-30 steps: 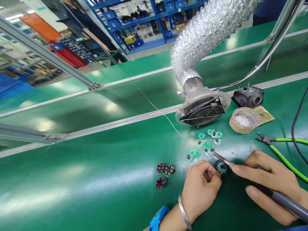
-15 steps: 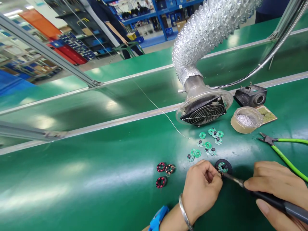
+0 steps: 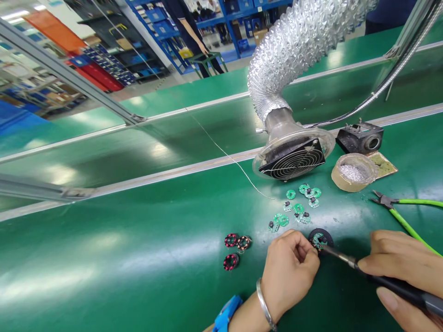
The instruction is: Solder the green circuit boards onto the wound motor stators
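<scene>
My right hand (image 3: 404, 265) is closed around the dark handle of a soldering iron (image 3: 341, 256). The iron's tip reaches the near edge of a small round green circuit board (image 3: 317, 240), which lies on a black disc (image 3: 330, 236). My left hand (image 3: 290, 269) is closed in a pinch at the left edge of that board; what the fingertips grip is hidden. Behind the hands lie several loose round green circuit boards (image 3: 283, 220), some bearing a black part. Left of them sit three wound copper coils (image 3: 230, 262) in dark and reddish colours.
A fan-faced fume extractor (image 3: 294, 161) on a silver duct (image 3: 277, 69) hangs over the green bench. Behind the right hand are a tub of metal shavings (image 3: 349, 184), a sponge (image 3: 382, 163), a black iron holder (image 3: 362, 137) and green-handled cutters (image 3: 403, 216). Thin wire (image 3: 238, 163) crosses the back.
My right hand and the soldering iron have shifted slightly right, with the tip still at the board. My left hand has stayed nearly still. A person in the background has moved right.
</scene>
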Motion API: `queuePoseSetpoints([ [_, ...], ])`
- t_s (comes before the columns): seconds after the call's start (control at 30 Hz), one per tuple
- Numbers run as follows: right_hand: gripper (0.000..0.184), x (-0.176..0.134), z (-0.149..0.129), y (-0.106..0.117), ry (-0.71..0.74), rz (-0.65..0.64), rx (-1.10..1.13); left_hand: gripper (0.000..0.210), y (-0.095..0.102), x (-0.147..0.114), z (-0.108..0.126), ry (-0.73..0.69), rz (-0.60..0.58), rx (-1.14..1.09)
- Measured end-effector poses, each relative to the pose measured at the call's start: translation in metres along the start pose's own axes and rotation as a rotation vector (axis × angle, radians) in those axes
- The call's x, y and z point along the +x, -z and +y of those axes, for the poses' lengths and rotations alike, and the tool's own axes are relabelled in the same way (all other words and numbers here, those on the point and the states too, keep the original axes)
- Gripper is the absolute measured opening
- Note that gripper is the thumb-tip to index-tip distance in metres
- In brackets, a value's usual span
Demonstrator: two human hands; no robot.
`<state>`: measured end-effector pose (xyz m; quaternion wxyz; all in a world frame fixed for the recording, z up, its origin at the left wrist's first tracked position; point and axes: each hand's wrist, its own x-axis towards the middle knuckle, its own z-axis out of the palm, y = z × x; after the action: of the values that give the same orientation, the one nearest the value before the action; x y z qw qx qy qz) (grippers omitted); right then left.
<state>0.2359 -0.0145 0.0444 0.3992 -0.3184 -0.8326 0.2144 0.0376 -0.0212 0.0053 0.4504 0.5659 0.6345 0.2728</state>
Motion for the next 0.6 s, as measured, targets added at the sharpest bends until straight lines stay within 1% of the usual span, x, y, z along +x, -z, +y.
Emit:
queuePoseSetpoints([
  [0.07, 0.017, -0.0003, -0.0005, 0.0014, -0.013, 0.028, -0.001, 0.016, 0.0001, 0.0001, 0.0003, -0.007, 0.002, -0.001],
  [0.13, 0.015, -0.0014, -0.0006, 0.002, -0.024, 0.019, 0.01, 0.016, 0.0, 0.0, 0.0003, -0.016, 0.005, -0.002],
  [0.27, 0.013, -0.003, -0.0004, 0.0004, -0.018, -0.059, 0.015, 0.016, -0.0006, 0.0, -0.0004, -0.016, 0.006, -0.003],
  [0.43, 0.024, -0.0014, -0.0018, -0.002, 0.004, -0.069, -0.049, 0.015, -0.0018, 0.0, -0.0019, -0.019, 0.005, 0.008],
  [0.6, 0.026, -0.0013, -0.0052, -0.0041, -0.016, -0.064, -0.058, 0.015, -0.0017, 0.0005, -0.0013, -0.018, 0.007, -0.001],
])
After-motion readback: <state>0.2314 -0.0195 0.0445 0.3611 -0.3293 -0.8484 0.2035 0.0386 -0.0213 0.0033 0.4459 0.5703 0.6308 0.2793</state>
